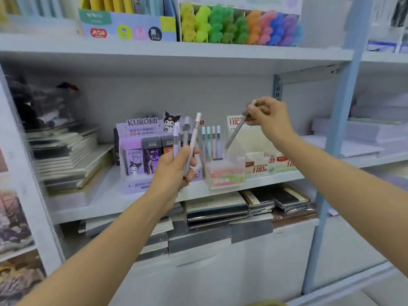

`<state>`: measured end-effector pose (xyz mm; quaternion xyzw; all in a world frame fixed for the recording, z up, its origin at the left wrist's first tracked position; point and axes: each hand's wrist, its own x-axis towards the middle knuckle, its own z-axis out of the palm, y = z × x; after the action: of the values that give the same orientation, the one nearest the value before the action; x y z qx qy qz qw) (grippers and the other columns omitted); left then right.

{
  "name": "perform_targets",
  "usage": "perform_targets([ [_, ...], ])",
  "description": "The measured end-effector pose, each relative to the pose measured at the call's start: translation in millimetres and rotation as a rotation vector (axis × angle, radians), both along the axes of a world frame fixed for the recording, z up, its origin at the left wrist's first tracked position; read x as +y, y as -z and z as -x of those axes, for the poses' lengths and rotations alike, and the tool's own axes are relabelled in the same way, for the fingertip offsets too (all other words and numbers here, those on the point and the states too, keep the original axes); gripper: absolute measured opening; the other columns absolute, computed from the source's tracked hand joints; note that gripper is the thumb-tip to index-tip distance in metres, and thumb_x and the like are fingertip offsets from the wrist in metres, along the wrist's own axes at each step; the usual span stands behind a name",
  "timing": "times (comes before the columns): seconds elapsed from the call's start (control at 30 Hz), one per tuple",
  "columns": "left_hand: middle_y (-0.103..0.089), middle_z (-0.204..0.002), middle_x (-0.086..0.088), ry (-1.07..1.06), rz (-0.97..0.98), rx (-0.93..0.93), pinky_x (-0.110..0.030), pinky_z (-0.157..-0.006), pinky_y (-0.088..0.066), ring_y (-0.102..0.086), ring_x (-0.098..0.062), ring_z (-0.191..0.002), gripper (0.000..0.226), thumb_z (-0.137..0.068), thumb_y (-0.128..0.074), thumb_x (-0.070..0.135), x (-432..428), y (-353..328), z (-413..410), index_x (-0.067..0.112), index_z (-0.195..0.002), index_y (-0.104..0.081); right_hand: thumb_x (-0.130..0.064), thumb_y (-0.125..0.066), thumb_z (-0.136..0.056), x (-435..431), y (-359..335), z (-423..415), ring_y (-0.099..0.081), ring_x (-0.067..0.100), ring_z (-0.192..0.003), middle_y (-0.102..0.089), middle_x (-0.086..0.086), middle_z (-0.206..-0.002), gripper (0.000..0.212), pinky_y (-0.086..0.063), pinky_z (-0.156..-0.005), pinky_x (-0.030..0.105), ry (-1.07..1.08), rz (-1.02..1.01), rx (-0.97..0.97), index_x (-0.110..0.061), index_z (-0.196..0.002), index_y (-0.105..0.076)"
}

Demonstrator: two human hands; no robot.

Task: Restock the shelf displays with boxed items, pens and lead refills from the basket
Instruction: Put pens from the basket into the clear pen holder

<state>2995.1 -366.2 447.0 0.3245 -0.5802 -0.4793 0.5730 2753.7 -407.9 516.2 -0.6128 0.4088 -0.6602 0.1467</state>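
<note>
The left hand is raised in front of the middle shelf, its fingers curled round a bunch of pens gripped by their lower halves. The pens fan upward: one lilac with a pale cap, one mid-grey, and one pale grey-beige with a white top. There may be a fourth behind them, but the blur leaves that unclear.

To the right and higher, the right hand pinches a single pen near its upper end. This pen is slim and matte grey. It is tilted, with its tip pointing down and left over the clear stand and not touching it.

The clear stand sits near the shelf's front edge, about midway along. Four pastel pens stand upright in it, in mint, blue and pinkish tones. Just beside it on the left is a purple Kuromi display box holding upright boxed items. On the right, white-and-red lead refill cartons stand in a row.

Stacked notebooks fill the shelf's left end. On the shelf above, near its front edge, is a row of bright highlighters running from yellow through green and orange to purple.
</note>
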Motion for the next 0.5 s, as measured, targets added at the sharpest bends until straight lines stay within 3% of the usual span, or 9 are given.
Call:
perform_targets([
  [0.23, -0.061, -0.070, -0.001, 0.013, -0.003, -0.009, -0.014, -0.036, -0.034, -0.049, -0.009, -0.043, 0.025, -0.098, -0.050, 0.027, -32, 2, 5, 0.007, -0.102, -0.066, -0.021, -0.063, -0.093, -55, 20, -5, -0.062, -0.011, -0.067, -0.074, 0.002, -0.084, 0.018, -0.040, -0.059, 0.002, 0.199, -0.058, 0.245, -0.006, -0.101, -0.068],
  [0.37, -0.062, -0.067, 0.000, 0.032, -0.010, 0.007, -0.014, -0.037, -0.034, -0.049, -0.008, -0.043, 0.025, -0.097, -0.052, 0.027, -49, 2, 6, 0.008, -0.103, -0.066, -0.023, -0.061, -0.094, -68, 24, -7, -0.064, -0.001, -0.081, -0.074, -0.004, -0.085, 0.010, -0.036, -0.064, 0.002, 0.198, -0.106, 0.406, -0.015, -0.096, -0.067],
  [0.5, -0.063, -0.065, 0.004, 0.036, 0.009, -0.015, -0.015, -0.036, -0.030, -0.049, -0.009, -0.043, 0.026, -0.097, -0.051, 0.028, -61, 3, 9, 0.007, -0.100, -0.066, -0.022, -0.061, -0.095, -69, 17, 0, -0.068, 0.002, -0.085, -0.074, -0.005, -0.085, 0.011, -0.046, -0.082, 0.015, 0.099, -0.133, 0.444, -0.013, -0.094, -0.068],
])
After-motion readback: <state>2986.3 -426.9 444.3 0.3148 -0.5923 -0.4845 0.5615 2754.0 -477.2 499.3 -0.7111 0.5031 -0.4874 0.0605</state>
